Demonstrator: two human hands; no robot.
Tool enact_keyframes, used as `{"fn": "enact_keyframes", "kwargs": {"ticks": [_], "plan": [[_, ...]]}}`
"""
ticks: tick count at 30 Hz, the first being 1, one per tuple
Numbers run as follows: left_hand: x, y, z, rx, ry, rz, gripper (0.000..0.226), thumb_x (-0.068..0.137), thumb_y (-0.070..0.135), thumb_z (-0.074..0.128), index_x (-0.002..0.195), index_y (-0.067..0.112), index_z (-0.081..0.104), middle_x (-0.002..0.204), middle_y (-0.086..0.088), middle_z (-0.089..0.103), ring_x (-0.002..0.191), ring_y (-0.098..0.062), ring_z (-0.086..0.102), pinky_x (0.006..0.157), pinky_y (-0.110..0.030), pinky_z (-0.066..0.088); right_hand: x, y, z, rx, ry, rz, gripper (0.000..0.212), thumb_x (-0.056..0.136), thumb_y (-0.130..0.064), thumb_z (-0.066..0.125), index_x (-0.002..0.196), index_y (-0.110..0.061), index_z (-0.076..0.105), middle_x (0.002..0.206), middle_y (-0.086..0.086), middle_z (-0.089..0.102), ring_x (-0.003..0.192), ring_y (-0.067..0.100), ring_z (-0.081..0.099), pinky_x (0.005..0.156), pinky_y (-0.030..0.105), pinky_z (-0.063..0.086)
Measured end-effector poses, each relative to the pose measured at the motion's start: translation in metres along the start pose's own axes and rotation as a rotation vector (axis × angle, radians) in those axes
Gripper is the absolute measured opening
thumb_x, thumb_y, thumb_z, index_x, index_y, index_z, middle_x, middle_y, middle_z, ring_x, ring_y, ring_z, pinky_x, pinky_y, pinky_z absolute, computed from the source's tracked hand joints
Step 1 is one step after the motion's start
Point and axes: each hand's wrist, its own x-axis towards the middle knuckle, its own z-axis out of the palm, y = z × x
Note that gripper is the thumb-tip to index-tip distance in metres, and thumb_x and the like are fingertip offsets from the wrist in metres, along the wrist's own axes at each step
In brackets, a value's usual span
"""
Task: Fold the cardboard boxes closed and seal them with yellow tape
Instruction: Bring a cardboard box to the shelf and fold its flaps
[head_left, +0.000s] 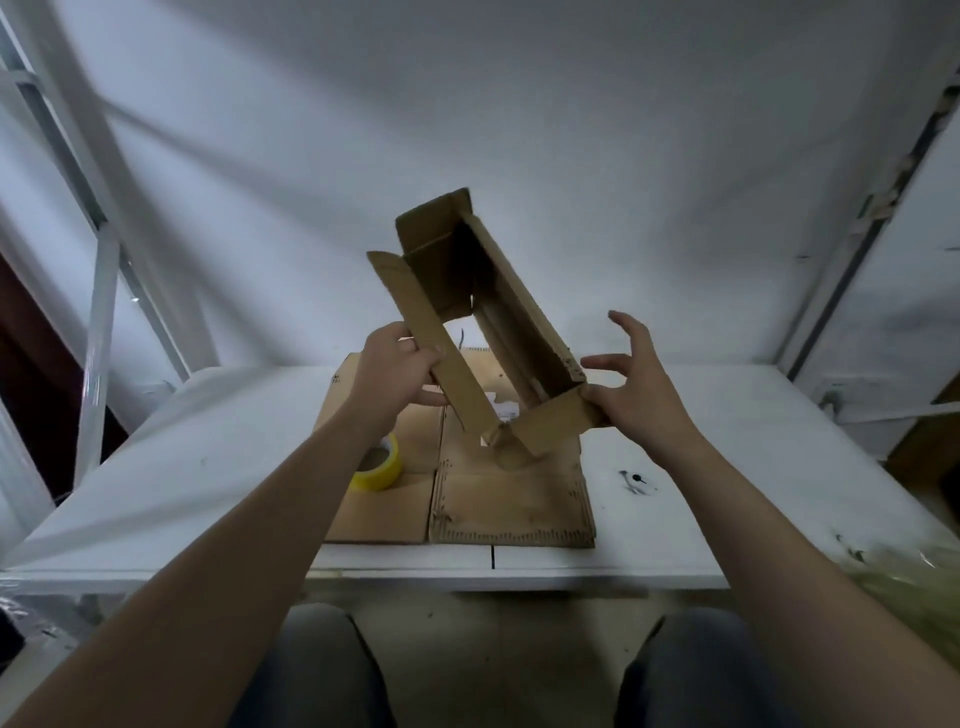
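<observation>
Box (483, 312) held in the air over the table (182, 467), tilted, mouth toward the person, flaps out. Left hand (395, 364) at its 9 o'clock curls its fingers round the long flap (431, 338); right hand (639, 395) at 4 o'clock has its fingers splayed wide, thumb touching the short flap (550, 421). Yellow tape roll (382, 467) sits on flat cardboard (514, 499), at 7 o'clock from the box.

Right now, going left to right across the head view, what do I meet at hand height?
Frame post → left hand → box → right hand.
</observation>
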Motion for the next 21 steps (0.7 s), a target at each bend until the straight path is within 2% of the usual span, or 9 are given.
{"fn": "enact_keyframes", "kwargs": {"ticks": [2, 3, 6, 9, 11, 12, 15, 18, 21], "plan": [[-0.001, 0.0, -0.001, -0.002, 0.016, 0.002, 0.02, 0.095, 0.003, 0.063, 0.115, 0.004, 0.065, 0.097, -0.015, 0.075, 0.072, -0.025, 0.076, 0.066, -0.048, 0.064, 0.0, -0.003, -0.009, -0.128, -0.044, -0.044, 0.098, 0.086, -0.019, 0.078, 0.146, -0.061, 0.013, 0.12, -0.015, 0.058, 0.064, 0.01, 0.066, 0.053, 0.017, 0.053], [-0.002, 0.0, -0.001, 0.002, 0.019, 0.009, 0.02, 0.095, 0.003, 0.063, 0.115, 0.004, 0.065, 0.097, -0.015, 0.075, 0.071, -0.024, 0.075, 0.066, -0.049, 0.064, 0.001, -0.006, -0.012, -0.192, -0.077, -0.078, 0.103, 0.085, -0.017, 0.078, 0.145, -0.065, 0.01, 0.127, -0.012, 0.052, 0.066, 0.011, 0.064, 0.052, 0.017, 0.053], [-0.005, 0.001, -0.002, 0.019, 0.008, 0.025, 0.019, 0.095, 0.004, 0.063, 0.113, 0.005, 0.066, 0.095, -0.014, 0.075, 0.071, -0.025, 0.075, 0.067, -0.05, 0.064, 0.003, -0.016, -0.014, -0.365, -0.233, -0.218, 0.111, 0.084, -0.01, 0.075, 0.146, -0.07, 0.005, 0.152, -0.009, 0.026, 0.093, 0.021, 0.065, 0.062, 0.027, 0.06], [-0.007, 0.005, -0.003, 0.061, -0.008, 0.043, 0.015, 0.094, 0.004, 0.063, 0.108, 0.007, 0.068, 0.09, -0.011, 0.075, 0.07, -0.023, 0.075, 0.062, -0.045, 0.063, 0.006, -0.027, -0.01, -0.54, -0.332, -0.326, 0.103, 0.085, -0.015, 0.076, 0.148, -0.065, 0.013, 0.162, -0.017, 0.003, 0.116, 0.029, 0.058, 0.06, 0.011, 0.047], [-0.008, 0.008, -0.005, 0.088, -0.02, 0.046, 0.016, 0.093, 0.004, 0.063, 0.108, 0.006, 0.068, 0.084, -0.009, 0.075, 0.062, -0.018, 0.072, 0.057, -0.038, 0.06, 0.01, -0.035, -0.007, -0.58, -0.326, -0.37, 0.095, 0.088, -0.019, 0.073, 0.151, -0.061, 0.016, 0.163, -0.014, 0.005, 0.115, 0.023, 0.057, 0.058, 0.006, 0.042], [-0.008, 0.009, -0.007, 0.099, -0.025, 0.049, 0.016, 0.092, 0.004, 0.062, 0.108, 0.006, 0.068, 0.082, -0.009, 0.075, 0.059, -0.016, 0.071, 0.054, -0.035, 0.058, 0.011, -0.039, -0.007, -0.569, -0.318, -0.381, 0.092, 0.09, -0.022, 0.071, 0.151, -0.06, 0.014, 0.163, -0.011, 0.009, 0.113, 0.02, 0.058, 0.06, 0.007, 0.046], [-0.008, 0.012, -0.012, 0.139, -0.033, 0.062, 0.018, 0.093, 0.005, 0.062, 0.11, 0.007, 0.068, 0.086, -0.01, 0.076, 0.062, -0.017, 0.072, 0.052, -0.032, 0.057, 0.014, -0.05, -0.008, -0.45, -0.259, -0.384, 0.075, 0.095, -0.024, 0.064, 0.149, -0.057, 0.023, 0.155, -0.005, 0.035, 0.107, 0.022, 0.063, 0.082, 0.022, 0.056], [-0.007, 0.016, -0.017, 0.157, -0.046, 0.074, 0.019, 0.094, 0.005, 0.062, 0.112, 0.009, 0.067, 0.085, -0.006, 0.077, 0.067, -0.019, 0.074, 0.049, -0.031, 0.056, 0.016, -0.052, -0.013, -0.451, -0.243, -0.337, 0.047, 0.1, -0.017, 0.056, 0.137, -0.047, 0.053, 0.146, -0.007, 0.051, 0.125, 0.018, 0.053, 0.098, 0.024, 0.044], [-0.008, 0.016, -0.02, 0.174, -0.067, 0.077, 0.021, 0.094, 0.006, 0.062, 0.114, 0.01, 0.066, 0.09, -0.007, 0.077, 0.07, -0.019, 0.075, 0.05, -0.032, 0.057, 0.015, -0.042, -0.019, -0.472, -0.273, -0.21, 0.036, 0.104, -0.032, 0.053, 0.14, -0.036, 0.057, 0.148, -0.007, 0.052, 0.135, 0.017, 0.049, 0.101, 0.026, 0.038]]}}
